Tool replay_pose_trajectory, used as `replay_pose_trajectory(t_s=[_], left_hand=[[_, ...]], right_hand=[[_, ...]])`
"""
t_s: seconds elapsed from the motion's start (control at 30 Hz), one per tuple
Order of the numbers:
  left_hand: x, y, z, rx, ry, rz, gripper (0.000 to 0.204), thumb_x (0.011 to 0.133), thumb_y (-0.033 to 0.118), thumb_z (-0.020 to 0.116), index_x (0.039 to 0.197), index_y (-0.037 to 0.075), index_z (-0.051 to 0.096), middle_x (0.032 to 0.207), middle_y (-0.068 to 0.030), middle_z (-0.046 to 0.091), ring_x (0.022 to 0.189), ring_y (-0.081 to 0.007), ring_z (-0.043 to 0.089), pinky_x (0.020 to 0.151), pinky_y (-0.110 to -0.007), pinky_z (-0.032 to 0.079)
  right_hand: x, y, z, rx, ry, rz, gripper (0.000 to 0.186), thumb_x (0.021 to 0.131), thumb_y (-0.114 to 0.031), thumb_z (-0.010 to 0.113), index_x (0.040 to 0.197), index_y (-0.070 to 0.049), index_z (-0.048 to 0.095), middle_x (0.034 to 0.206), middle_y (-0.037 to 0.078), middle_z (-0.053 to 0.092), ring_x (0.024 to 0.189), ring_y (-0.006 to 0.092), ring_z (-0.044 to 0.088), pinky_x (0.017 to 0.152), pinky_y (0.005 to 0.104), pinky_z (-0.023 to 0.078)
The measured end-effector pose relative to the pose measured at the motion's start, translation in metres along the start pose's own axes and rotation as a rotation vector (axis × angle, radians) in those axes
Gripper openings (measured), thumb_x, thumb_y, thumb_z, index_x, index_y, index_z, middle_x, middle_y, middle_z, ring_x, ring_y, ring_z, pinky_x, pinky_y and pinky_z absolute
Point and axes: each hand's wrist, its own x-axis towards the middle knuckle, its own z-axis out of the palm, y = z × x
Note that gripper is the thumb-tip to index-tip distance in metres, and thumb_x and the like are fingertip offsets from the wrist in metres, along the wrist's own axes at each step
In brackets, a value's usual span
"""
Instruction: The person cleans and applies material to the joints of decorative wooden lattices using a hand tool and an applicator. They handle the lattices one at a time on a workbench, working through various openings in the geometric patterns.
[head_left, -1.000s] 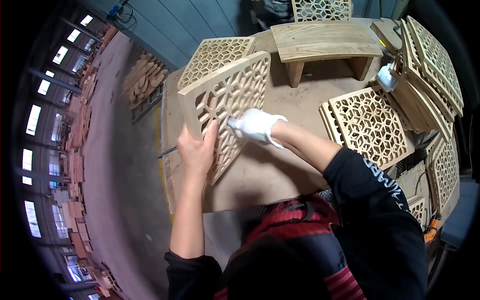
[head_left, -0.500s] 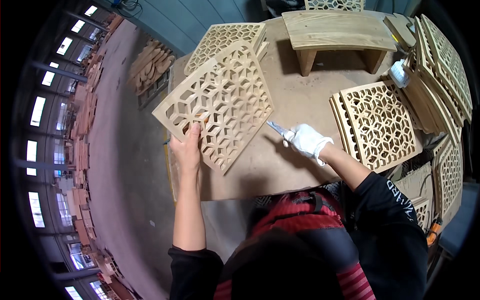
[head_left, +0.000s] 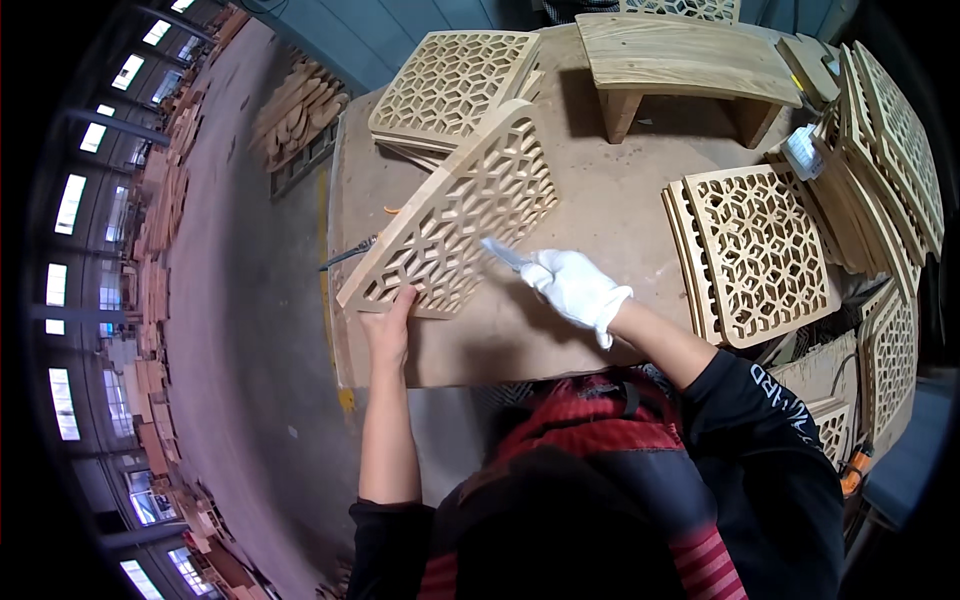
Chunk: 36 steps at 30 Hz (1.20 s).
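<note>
Across the brown surface (head_left: pixel 630 215), spare lattice panels (head_left: pixel 760 250) lay stacked; I made out no container. One pale, openwork wooden panel (head_left: pixel 465 225) stood tilted near the left side, its lower edge pinched in the bare left hand's (head_left: pixel 388 335) grip. White-gloved, the right hand (head_left: pixel 578 290) had its grip closed round a slim grey tool (head_left: pixel 505 254), seemingly for dressing the cutouts; contact was unclear. Another stroke would call for a steady panel.
</note>
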Motion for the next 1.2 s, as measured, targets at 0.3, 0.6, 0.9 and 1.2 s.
replay_pose_trajectory(t_s=[0.3,0.6,0.9,1.2], left_hand=[[0.035,0.090,-0.039,0.379,-0.286,0.247,0.058,0.075,0.015,0.084,0.126,0.000,0.060,0.131,-0.0088,0.052,0.116,-0.0209,0.059,0.101,-0.035,0.047],[0.067,0.154,0.058,0.958,-0.525,0.001,0.043,0.082,0.018,0.078,0.117,-0.002,0.063,0.088,-0.0130,0.069,0.084,-0.0192,0.068,0.078,-0.032,0.052],[0.072,0.112,0.052,1.044,-0.512,0.272,0.037,0.089,0.031,0.070,0.106,-0.002,0.065,0.087,-0.0220,0.069,0.081,-0.0363,0.068,0.075,-0.043,0.051],[0.078,0.116,0.051,0.951,-0.536,0.152,0.057,0.100,0.051,0.049,0.096,-0.004,0.065,0.082,-0.0219,0.067,0.082,-0.0368,0.064,0.077,-0.043,0.048]], right_hand=[[0.008,-0.027,0.011,-0.172,-0.002,-0.077,0.036,0.100,-0.034,0.049,0.093,-0.003,0.066,0.092,0.023,0.068,0.088,0.0437,0.063,0.080,0.0485,0.048],[0.036,-0.049,0.023,-0.215,0.150,0.145,0.037,0.095,-0.037,0.056,0.090,-0.003,0.071,0.093,0.021,0.070,0.090,0.0375,0.067,0.083,0.0464,0.050],[0.035,-0.052,0.029,0.370,-0.105,0.333,0.037,0.100,-0.042,0.058,0.076,-0.013,0.053,0.056,-0.001,0.052,0.038,0.0074,0.043,0.036,0.0273,0.035],[0.051,-0.059,0.031,0.186,-0.220,0.410,0.057,0.100,-0.056,0.049,0.073,-0.006,0.056,0.056,0.005,0.049,0.046,0.0198,0.045,0.051,0.0375,0.043]])
